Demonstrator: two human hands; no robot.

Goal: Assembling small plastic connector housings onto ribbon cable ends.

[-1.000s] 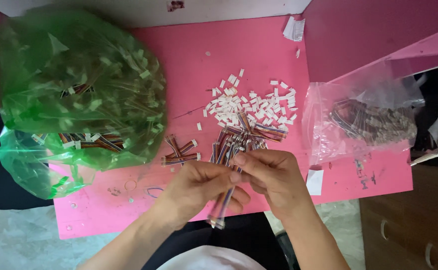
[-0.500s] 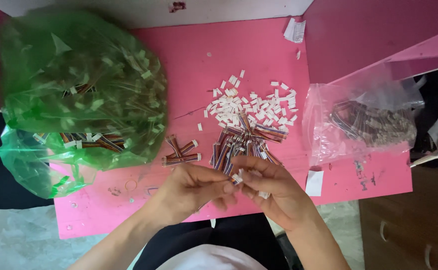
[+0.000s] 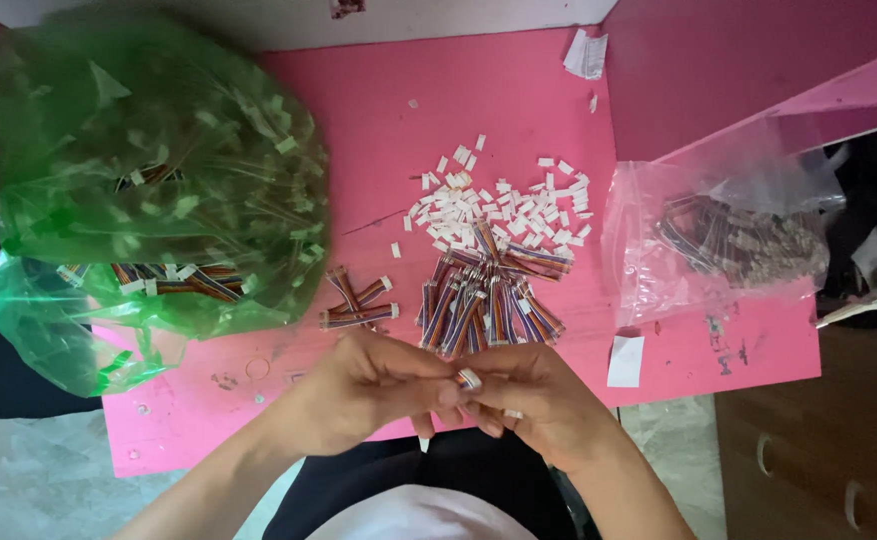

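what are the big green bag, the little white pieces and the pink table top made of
Green bag: thin translucent plastic film, glossy, going by its crinkles, glints and the wire pieces showing through.
White pieces: probably moulded hard plastic, matte; small, blocky and alike, too small to be sure.
Pink table top: smooth painted or laminated board, flat, scuffed and marked near the front edge; the core is hidden.

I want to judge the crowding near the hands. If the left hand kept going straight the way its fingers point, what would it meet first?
The left hand points rightward at the right hand, so it would meet those fingers and the small white plastic connector pinched between them almost at once.
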